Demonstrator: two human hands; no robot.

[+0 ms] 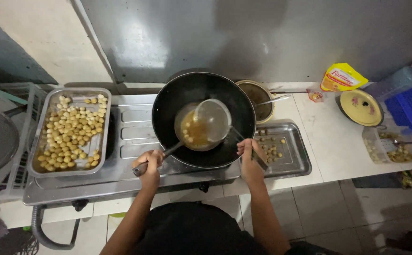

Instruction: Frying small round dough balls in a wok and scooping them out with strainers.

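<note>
The left hand (150, 163) grips the handle of a ladle (192, 134), and the right hand (250, 156) grips the handle of a mesh skimmer (211, 120). Both tools meet over the oil in the black wok (203, 89) on the steel stove (130, 134). A tray of pale balls (71, 130) sits left, a nearly bare tray (291, 158) right on the worktop (329, 141).

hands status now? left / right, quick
Left hand: closed on the dark handle of a ladle that reaches into the wok.
Right hand: closed on the strainer handle, held over the wok.
</note>
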